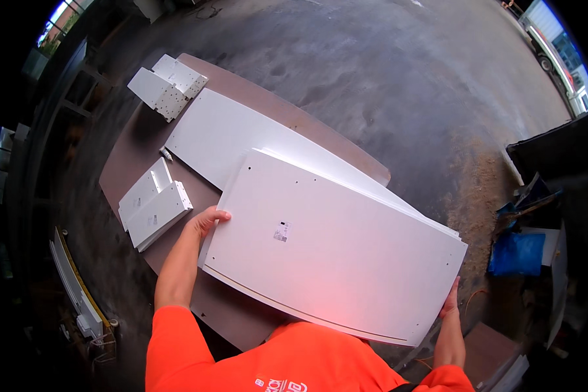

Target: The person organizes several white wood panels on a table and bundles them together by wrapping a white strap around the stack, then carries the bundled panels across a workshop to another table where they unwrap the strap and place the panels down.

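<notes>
Head view | large white panel [333,245] at centre, atop stacked boards on brown sheet [130,163] | left hand [206,221] clasps its 9 o'clock end, right hand [451,302] its 4 o'clock corner | likely stiff, smooth, bulky; best held by opposite short edges | small white parts [151,210] at 9 o'clock.

Bright daylight from upper corners, soft shadows, pinkish glare on white panel [333,248] near bottom, heavy fisheye bending and black vignette at rim, dim left side, focus sharp centrally.
</notes>
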`<state>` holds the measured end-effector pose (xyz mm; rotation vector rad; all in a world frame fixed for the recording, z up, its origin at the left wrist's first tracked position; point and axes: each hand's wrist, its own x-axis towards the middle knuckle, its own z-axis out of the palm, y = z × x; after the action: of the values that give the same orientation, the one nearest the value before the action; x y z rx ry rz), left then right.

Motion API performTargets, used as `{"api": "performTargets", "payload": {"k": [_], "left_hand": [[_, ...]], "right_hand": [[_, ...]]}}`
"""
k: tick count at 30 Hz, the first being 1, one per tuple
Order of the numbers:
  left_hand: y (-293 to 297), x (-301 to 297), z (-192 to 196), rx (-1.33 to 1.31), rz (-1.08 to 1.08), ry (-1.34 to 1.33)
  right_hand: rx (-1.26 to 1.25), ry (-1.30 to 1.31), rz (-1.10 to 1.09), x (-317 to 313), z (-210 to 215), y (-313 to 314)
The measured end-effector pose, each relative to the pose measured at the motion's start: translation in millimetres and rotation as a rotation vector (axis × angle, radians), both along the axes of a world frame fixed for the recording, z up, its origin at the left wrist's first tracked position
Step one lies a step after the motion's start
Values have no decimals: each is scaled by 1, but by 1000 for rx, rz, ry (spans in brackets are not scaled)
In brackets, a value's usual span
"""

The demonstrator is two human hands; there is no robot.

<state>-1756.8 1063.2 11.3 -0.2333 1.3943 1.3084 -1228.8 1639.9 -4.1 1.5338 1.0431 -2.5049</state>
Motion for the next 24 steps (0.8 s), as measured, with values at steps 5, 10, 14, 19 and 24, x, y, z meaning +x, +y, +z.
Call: {"api": "performTargets", "payload": {"k": [5, 10, 14, 19, 24], "left_hand": [[3, 1, -6, -24, 75, 89], [2, -6, 1, -14, 114, 98], [-2, -17, -7, -71, 118, 171], [-4, -25, -7, -179, 79, 221], [-7, -10, 3, -196, 78, 187]], "right_hand": [[-42, 65, -48, 4, -21, 1], [-3, 57, -63, -11, -12, -13], [37, 21, -61, -15, -15, -15], [234, -125, -53, -8, -19, -28], [126, -98, -51, -13, -26, -18]]}}
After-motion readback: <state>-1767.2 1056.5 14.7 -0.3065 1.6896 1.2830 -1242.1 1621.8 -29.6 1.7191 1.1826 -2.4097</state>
